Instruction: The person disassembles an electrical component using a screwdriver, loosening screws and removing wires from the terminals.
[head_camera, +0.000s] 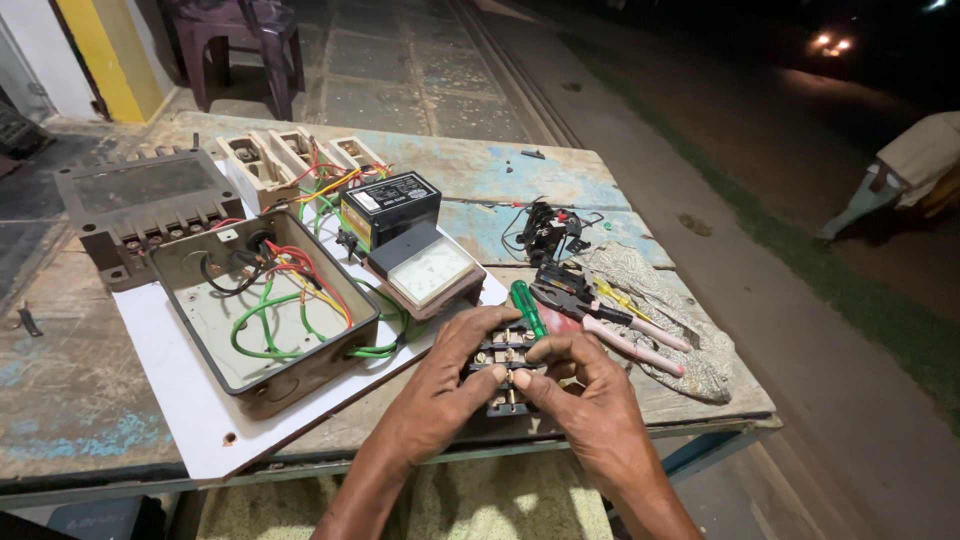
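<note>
We grip the black terminal block between both hands at the table's near edge, left hand and right hand pinching opposite sides, while the green-handled screwdriver lies just beyond our fingertips, pointing away, nearer the right.

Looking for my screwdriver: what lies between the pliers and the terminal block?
The green-handled screwdriver lies between pliers and terminal block, head view.
</note>
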